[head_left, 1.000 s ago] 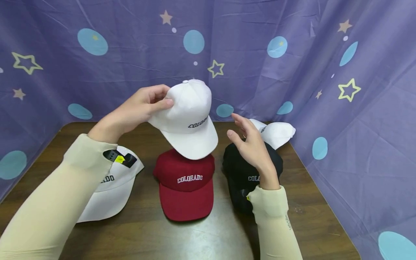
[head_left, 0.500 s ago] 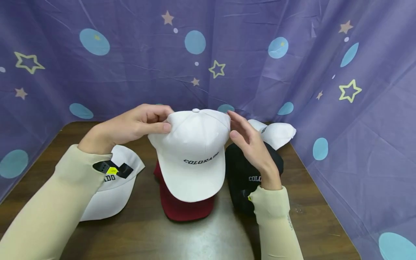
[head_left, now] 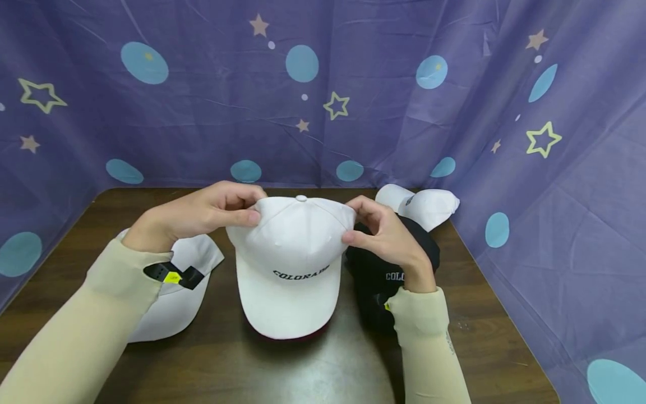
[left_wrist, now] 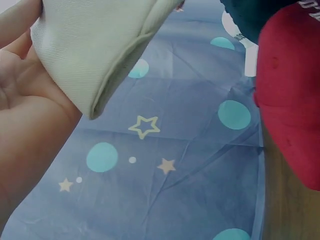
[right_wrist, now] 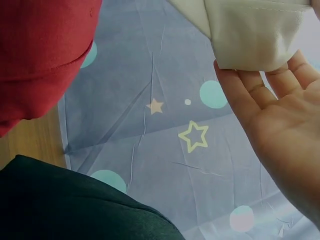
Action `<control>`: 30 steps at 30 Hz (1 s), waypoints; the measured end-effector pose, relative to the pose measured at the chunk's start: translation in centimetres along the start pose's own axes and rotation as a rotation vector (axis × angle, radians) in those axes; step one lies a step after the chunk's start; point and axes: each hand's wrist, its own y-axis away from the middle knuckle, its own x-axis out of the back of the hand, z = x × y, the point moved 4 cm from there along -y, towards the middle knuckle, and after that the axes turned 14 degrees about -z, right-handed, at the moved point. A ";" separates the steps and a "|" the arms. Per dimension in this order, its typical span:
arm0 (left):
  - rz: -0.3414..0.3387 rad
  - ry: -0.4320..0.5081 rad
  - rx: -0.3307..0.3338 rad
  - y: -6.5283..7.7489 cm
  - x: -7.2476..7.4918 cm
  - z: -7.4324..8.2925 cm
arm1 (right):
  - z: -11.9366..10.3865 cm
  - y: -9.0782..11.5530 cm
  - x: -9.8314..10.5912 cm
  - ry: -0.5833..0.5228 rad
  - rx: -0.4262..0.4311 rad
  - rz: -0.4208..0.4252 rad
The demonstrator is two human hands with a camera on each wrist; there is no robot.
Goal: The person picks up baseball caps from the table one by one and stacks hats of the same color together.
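Observation:
A white baseball cap (head_left: 290, 252) lettered COLORADO is held level in the middle of the head view, brim toward me. At its left side my left hand (head_left: 202, 210) pinches the edge between thumb and fingers. My right hand (head_left: 386, 238) grips the opposite side the same way. Under it sits a red baseball cap (left_wrist: 295, 90); only a thin strip of its brim shows in the head view. Both wrist views show the white cap's lower edge above the red crown. Whether the two caps touch, I cannot tell.
Right of the held cap stands a black cap (head_left: 370, 280), partly behind my right forearm. A second white cap (head_left: 431, 206) lies at the back right corner. Another white cap (head_left: 174, 317) is at left, half covered by my left arm. A purple curtain (head_left: 212, 112) borders the wooden table (head_left: 282, 373).
The white cap has come down and toward me, levelling out over the red cap and covering it. My right hand, apart from it earlier, now grips its right side.

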 end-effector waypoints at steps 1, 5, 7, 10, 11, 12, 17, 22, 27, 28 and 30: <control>0.006 0.005 0.010 0.1 -0.1 -0.2 | 0.1 0.0 0.0 -0.004 -0.002 -0.003; 0.031 0.039 0.048 0.4 -0.3 -0.9 | 0.4 -0.1 0.1 -0.005 -0.011 0.000; 0.046 0.055 0.060 0.5 -0.3 -1.2 | 0.5 -0.1 0.1 0.001 -0.020 0.005; 0.070 0.083 0.073 0.6 -0.4 -1.6 | 0.7 -0.1 0.1 0.005 -0.037 0.012; 0.078 0.088 0.077 0.7 -0.5 -1.7 | 0.7 -0.1 0.1 0.005 -0.042 0.013; 0.087 0.092 0.082 0.7 -0.5 -1.9 | 0.8 0.0 0.1 0.005 -0.047 0.016; 0.114 0.119 0.098 1.1 -0.7 -2.7 | 1.2 -0.1 0.0 -0.007 -0.079 0.025; 0.140 0.144 0.096 1.4 -1.0 -3.2 | 1.5 -0.4 -0.3 -0.018 -0.114 0.030; 0.200 0.143 0.095 2.0 -1.1 -3.0 | 1.3 -0.9 -0.8 -0.024 -0.126 0.044; 0.211 0.142 0.098 2.3 -1.0 -2.9 | 1.2 -1.1 -1.0 -0.025 -0.130 0.053; 0.224 0.143 0.101 2.8 -1.0 -2.7 | 1.0 -1.3 -1.4 -0.024 -0.139 0.070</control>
